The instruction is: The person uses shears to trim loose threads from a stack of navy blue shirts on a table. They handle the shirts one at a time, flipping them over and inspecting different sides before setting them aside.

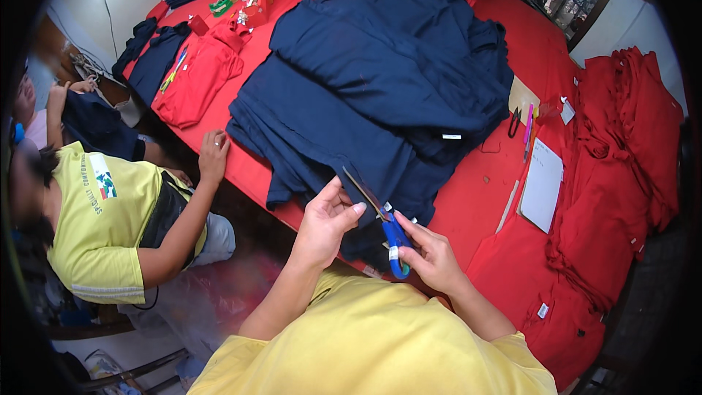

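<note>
Standing by the red-covered tabletop. A broad, loose heap of navy-blue cloth lies across its middle, nearest layers reaching the worker's edge. Right hand grasps a pair of metal-bladed scissors with blue plastic handles, blades angled away, up and to the left, over the near edge of the navy heap. Left hand is raised beside the blades, fingers partly curled, thumb and forefinger near the metal; cannot tell whether a thread or scrap sits between them. Step in hand, as I judge it: small trimming work on the navy pieces. Next move probably calls for steadying the bit to be cut, bringing the tips to it and keeping the left fingers clear. To the right: a white rectangular notepad, then heaped red fabric garments. At left, a co-worker's hand rests at the tabletop's edge.
</note>
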`<state>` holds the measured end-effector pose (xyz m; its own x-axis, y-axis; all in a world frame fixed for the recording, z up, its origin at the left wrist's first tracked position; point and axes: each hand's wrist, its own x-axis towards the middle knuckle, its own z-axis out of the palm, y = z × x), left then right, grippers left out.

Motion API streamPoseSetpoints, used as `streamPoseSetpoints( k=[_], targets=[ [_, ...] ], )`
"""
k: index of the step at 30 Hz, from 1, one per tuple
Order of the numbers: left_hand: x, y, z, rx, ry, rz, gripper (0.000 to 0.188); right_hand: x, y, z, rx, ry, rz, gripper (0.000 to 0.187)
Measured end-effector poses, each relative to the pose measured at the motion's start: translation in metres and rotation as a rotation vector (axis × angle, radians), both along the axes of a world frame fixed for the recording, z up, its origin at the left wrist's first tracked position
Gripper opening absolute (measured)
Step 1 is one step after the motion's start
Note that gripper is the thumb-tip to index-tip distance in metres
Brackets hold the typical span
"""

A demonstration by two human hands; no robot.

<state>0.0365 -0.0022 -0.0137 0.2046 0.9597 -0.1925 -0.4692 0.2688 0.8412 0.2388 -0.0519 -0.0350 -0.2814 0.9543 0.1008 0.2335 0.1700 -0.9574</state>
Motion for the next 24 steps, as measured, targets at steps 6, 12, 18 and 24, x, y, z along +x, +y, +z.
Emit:
streamPoseSetpoints(
  k=[6, 12, 18, 24],
  targets=[
    [-0.004, 0.017, -0.002, 0.028, -0.022, 0.083, 0.031, 0.005, 0.009, -0.004, -0.274, 0.106, 0.013, 0.050],
    [-0.008, 0.030, 0.014, 0.098, 0.122, 0.047, 0.028, -0.005, 0.028, 0.015, -0.020, -0.056, 0.074, 0.054],
    [-0.013, 0.034, 0.014, 0.101, 0.172, 0.023, 0.037, -0.006, 0.042, 0.005, -0.235, 0.108, 0.058, 0.053],
    [-0.024, 0.050, -0.004, 0.151, 0.170, 0.176, 0.027, -0.009, 0.046, -0.005, 0.022, 0.039, 0.094, 0.054]
  ],
)
